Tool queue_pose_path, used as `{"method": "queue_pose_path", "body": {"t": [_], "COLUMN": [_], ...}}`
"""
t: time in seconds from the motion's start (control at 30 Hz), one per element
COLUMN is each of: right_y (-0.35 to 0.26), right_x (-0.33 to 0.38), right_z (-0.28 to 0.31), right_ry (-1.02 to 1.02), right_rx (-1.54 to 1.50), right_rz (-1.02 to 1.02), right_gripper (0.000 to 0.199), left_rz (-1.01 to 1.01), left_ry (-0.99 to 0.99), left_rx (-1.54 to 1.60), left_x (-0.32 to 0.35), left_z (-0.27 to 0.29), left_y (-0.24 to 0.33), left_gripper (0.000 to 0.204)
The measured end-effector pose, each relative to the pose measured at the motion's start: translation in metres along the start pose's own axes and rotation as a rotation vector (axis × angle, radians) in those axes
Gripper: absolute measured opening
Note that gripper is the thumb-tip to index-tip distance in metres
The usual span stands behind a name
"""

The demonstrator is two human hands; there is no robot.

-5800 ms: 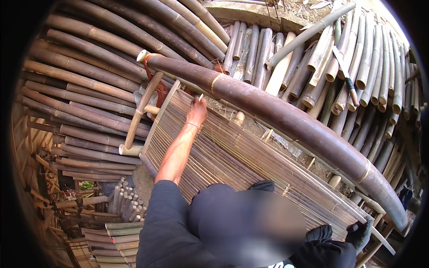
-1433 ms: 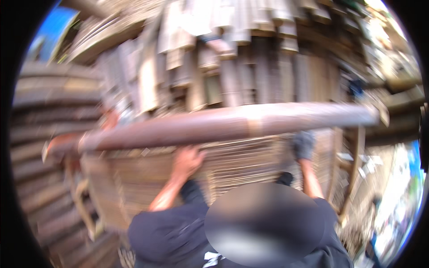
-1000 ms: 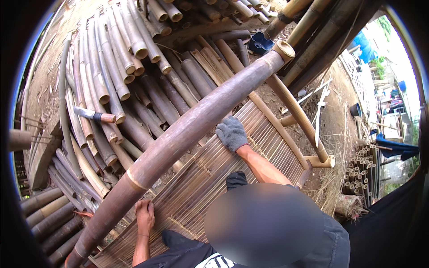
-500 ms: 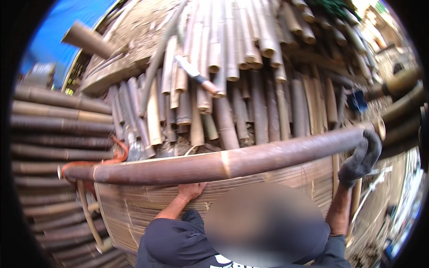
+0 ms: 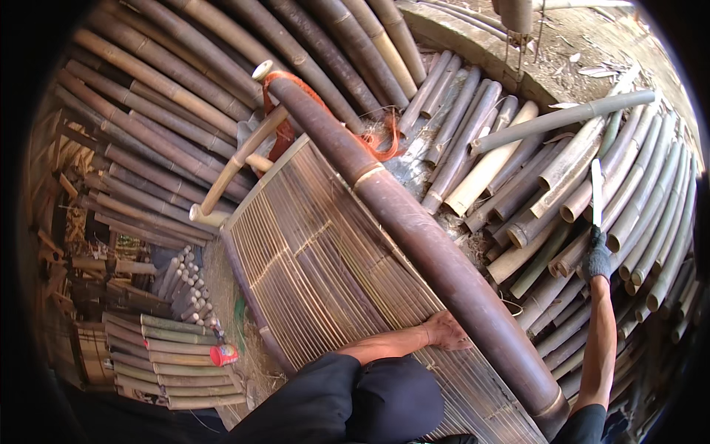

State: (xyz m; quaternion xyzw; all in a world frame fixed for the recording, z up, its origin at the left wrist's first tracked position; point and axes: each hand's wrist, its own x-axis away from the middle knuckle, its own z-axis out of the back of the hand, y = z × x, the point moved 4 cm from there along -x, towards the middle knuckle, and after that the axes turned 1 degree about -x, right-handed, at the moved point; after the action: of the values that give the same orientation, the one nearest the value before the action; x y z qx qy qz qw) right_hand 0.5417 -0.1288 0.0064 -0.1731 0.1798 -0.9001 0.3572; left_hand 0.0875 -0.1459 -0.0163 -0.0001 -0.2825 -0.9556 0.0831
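A thick dark-brown bamboo pole [image 5: 414, 229] lies diagonally across a mat of thin bamboo slats [image 5: 325, 281]. My bare left hand [image 5: 447, 329] rests on the mat, pressed against the pole's lower side, fingers spread. My right hand [image 5: 597, 255], in a dark glove, is raised to the right of the pole over the heap of cut bamboo. It is closed on the handle of a long flat blade [image 5: 596, 192] that points upward.
Long bamboo culms [image 5: 170, 96] are stacked at the upper left. Pale cut bamboo pieces [image 5: 532, 185] pile up at the right. An orange cord [image 5: 285, 133] hangs at the pole's far end, beside a light wooden frame piece [image 5: 229, 174]. Short bamboo bundles [image 5: 174, 362] and a red can [image 5: 223, 355] sit lower left.
My gloved right hand has left the pole's end and now holds the blade up over the pile at the right. My left hand stays by the pole. The view has swung round.
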Motion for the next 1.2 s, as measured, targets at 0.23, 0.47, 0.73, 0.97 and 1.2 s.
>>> {"method": "queue_pose_path", "body": {"t": [0.23, 0.47, 0.73, 0.97, 1.2], "right_y": [-0.057, -0.05, 0.077, 0.121, 0.177], "right_x": [0.072, 0.319, 0.583, 0.743, 0.762], "right_z": [0.078, 0.267, 0.291, 0.262, 0.255], "right_ry": [0.015, 0.187, 0.643, 1.002, 1.167], "right_rx": [0.142, -0.394, -0.895, -0.139, -0.656], "right_rz": [-0.045, -0.27, -0.561, -0.816, -0.892], "right_gripper": [0.037, 0.051, 0.052, 0.037, 0.033], "left_rz": [-0.106, 0.068, -0.058, -0.147, 0.142], "left_ry": [0.296, -0.55, -0.683, -0.801, -0.639], "left_rx": [-0.145, -0.02, 0.21, 0.126, 0.398], "left_x": [0.025, -0.031, -0.052, -0.032, -0.014], "left_z": [-0.003, 0.013, 0.007, 0.096, 0.194], "left_y": [-0.011, 0.014, 0.12, 0.149, 0.188], "left_gripper": [0.032, 0.049, 0.043, 0.038, 0.042]}}
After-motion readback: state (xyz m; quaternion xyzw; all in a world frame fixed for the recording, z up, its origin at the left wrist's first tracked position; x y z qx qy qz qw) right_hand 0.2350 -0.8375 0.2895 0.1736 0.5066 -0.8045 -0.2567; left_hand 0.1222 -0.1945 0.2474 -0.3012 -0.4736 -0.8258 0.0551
